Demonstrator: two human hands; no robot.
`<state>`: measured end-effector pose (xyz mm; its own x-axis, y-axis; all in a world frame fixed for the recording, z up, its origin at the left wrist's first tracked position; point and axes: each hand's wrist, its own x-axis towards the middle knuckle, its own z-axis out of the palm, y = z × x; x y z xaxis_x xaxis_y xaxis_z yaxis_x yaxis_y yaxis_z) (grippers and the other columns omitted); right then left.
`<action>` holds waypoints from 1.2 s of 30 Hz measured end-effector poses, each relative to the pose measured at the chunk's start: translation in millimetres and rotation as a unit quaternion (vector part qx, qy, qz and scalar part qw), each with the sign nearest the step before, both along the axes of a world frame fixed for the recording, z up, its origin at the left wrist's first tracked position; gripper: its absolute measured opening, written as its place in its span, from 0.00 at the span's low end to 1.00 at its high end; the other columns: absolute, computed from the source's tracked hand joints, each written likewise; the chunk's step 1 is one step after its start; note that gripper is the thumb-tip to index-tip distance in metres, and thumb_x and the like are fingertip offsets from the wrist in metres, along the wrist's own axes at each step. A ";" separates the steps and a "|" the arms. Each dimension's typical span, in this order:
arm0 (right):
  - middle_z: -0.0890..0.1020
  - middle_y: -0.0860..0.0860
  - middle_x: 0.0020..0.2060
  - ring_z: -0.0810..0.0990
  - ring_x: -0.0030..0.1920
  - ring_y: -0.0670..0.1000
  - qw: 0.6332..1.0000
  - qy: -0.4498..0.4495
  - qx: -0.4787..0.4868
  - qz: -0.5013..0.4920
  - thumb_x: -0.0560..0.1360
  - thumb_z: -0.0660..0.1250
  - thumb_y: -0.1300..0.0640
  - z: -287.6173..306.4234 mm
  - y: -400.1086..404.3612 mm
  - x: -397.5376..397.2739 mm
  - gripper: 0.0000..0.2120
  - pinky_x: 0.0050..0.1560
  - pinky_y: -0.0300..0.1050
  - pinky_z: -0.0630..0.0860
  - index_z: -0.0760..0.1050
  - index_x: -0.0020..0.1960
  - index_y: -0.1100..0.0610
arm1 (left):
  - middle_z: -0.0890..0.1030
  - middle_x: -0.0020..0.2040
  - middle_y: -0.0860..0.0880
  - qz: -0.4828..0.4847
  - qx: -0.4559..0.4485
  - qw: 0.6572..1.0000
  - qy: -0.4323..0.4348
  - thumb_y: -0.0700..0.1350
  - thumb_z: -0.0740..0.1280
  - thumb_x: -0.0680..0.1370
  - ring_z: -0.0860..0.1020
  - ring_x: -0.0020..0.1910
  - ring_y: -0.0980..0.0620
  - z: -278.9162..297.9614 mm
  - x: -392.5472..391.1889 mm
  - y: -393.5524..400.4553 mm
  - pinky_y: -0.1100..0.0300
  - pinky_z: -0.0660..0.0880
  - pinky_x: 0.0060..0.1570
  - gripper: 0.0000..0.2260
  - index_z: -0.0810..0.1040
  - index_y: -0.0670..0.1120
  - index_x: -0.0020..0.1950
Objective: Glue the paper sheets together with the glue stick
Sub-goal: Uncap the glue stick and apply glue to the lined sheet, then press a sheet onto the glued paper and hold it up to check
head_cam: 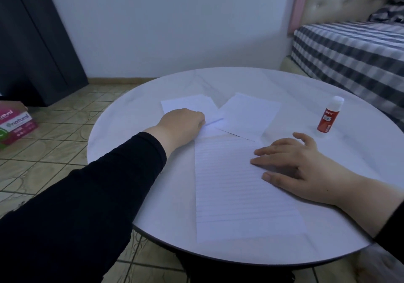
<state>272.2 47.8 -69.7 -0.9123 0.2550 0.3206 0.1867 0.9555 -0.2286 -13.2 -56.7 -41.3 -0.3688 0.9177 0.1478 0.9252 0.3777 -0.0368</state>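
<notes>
Left hand (182,122) pinching small sheet (190,105) beyond lined sheet (244,186), right hand (293,164) flat on it; glue stick (329,116) capped, untouched right of it: I judge nothing glued.

Your round white table (122,134) carries a lined sheet (238,197) at its centre, running toward 6 o'clock. Two smaller blank sheets lie beyond it: one (192,104) at 11 o'clock, one (247,114) at 12. The capped glue stick (329,116) stands upright at 2 o'clock.
</notes>
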 end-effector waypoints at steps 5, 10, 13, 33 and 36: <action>0.77 0.33 0.60 0.69 0.61 0.38 1.000 0.010 0.022 -0.001 0.74 0.53 0.30 1.7 -5.0 8.7 0.22 0.71 0.59 0.53 0.76 0.60 0.35 | 0.69 0.35 0.50 0.002 -0.001 0.998 0.064 0.35 0.55 0.76 0.68 0.36 0.46 7.5 10.0 0.7 0.57 0.56 0.28 0.07 0.69 0.45 0.42; 0.80 0.36 0.55 0.72 0.58 0.40 0.997 0.006 0.073 -0.009 0.76 0.53 0.32 6.1 -10.3 20.9 0.20 0.67 0.61 0.58 0.78 0.59 0.36 | 0.74 0.35 0.47 0.035 0.125 0.991 0.030 0.40 0.56 0.78 0.72 0.38 0.42 29.8 17.6 -6.6 0.57 0.61 0.29 0.08 0.73 0.45 0.42; 0.80 0.35 0.51 0.74 0.56 0.39 0.995 -0.001 0.096 -0.031 0.76 0.52 0.32 8.5 -13.5 26.7 0.21 0.68 0.61 0.56 0.79 0.56 0.36 | 0.81 0.40 0.46 0.009 0.247 0.969 -0.019 0.42 0.60 0.77 0.77 0.42 0.41 42.0 17.7 -14.5 0.50 0.75 0.40 0.08 0.79 0.45 0.45; 0.80 0.45 0.44 0.75 0.49 0.49 0.952 -0.025 0.098 -0.288 0.77 0.57 0.44 45.5 -50.2 38.5 0.15 0.55 0.52 0.58 0.79 0.43 0.48 | 0.85 0.42 0.43 -0.034 0.328 0.802 -0.498 0.38 0.70 0.76 0.83 0.41 0.52 33.6 82.3 -61.3 0.58 0.81 0.46 0.04 0.85 0.44 0.47; 0.73 0.46 0.40 0.71 0.44 0.51 0.931 0.087 0.141 -0.325 0.71 0.65 0.45 55.9 -36.4 49.1 0.11 0.50 0.46 0.53 0.71 0.40 0.52 | 0.85 0.41 0.44 -0.018 0.321 0.792 -0.519 0.38 0.71 0.75 0.83 0.41 0.52 26.7 70.5 -69.7 0.62 0.80 0.45 0.03 0.85 0.44 0.46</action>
<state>321.4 11.4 -13.7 -0.5226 0.6182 0.5872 0.7301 0.6801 -0.0663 57.3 -126.3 -14.6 -0.5731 0.7888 0.2222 0.3420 -0.0162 0.9396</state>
